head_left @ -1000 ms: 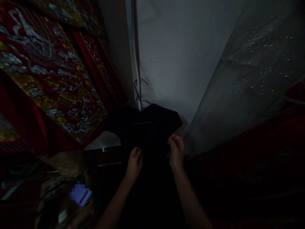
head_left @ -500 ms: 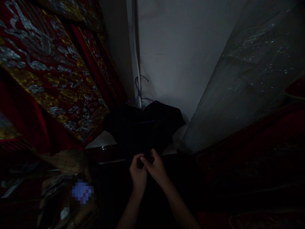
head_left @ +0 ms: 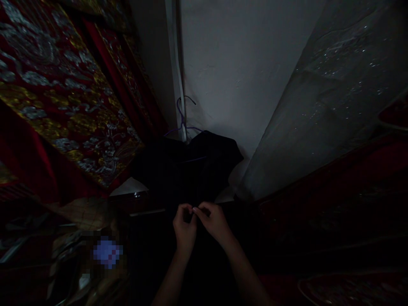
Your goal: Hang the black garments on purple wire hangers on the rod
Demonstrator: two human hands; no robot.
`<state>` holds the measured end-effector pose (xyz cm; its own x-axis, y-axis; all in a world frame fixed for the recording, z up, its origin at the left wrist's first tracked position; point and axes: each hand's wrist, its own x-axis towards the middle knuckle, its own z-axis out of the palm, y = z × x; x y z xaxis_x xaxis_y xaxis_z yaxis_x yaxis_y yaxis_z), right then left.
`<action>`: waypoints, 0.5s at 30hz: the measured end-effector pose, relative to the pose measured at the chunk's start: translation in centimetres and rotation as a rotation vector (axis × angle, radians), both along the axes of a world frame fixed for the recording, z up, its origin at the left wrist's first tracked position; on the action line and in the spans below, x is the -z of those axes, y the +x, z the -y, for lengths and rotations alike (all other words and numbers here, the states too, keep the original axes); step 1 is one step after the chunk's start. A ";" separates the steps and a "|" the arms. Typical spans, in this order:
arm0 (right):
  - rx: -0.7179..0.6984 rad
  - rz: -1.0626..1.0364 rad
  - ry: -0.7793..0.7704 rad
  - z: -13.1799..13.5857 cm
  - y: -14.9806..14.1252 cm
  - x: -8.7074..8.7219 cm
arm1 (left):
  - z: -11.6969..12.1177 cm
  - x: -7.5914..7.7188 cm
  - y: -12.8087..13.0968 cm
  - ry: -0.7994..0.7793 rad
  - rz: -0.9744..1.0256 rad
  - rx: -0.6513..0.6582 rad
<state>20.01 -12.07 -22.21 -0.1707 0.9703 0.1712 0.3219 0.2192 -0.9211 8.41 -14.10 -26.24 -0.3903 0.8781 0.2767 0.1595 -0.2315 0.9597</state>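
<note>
A black garment (head_left: 191, 170) hangs on a thin purple wire hanger (head_left: 182, 119) against a pale wall. My left hand (head_left: 184, 227) and my right hand (head_left: 213, 221) meet at the garment's front, low down. Both hands are closed in a pinch, fingertips touching each other, gripping the dark cloth or something small on it. The scene is very dim, so what sits between the fingers is hidden.
Red cloth with gold and silver embroidery (head_left: 63, 97) hangs at the left. A grey sheer sparkly fabric (head_left: 331, 97) hangs at the right, with dark red cloth (head_left: 350, 187) below it. A white vertical strip (head_left: 174, 63) runs down the wall. Clutter lies at the lower left.
A second ago my hands were apart on the garment, the right one higher. They came together at its front centre and have stayed pinched there, shifting slightly upward.
</note>
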 end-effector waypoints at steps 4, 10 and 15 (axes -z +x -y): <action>0.011 0.069 0.083 -0.1 0.4 -0.5 | 0.1 -0.3 -0.1 -0.022 -0.013 0.041; -0.031 -0.175 -0.204 -0.6 0.5 -0.3 | -0.2 -0.6 -0.5 -0.041 0.028 0.143; -0.071 -0.401 -0.372 -4.0 0.0 -4.6 | -1.2 -0.5 -1.1 -0.078 0.038 0.146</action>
<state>19.97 -8.09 -17.63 -0.2301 0.9662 -0.1159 -0.0741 -0.1361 -0.9879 7.32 -12.89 -25.78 -0.2662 0.9445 0.1927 0.0929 -0.1738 0.9804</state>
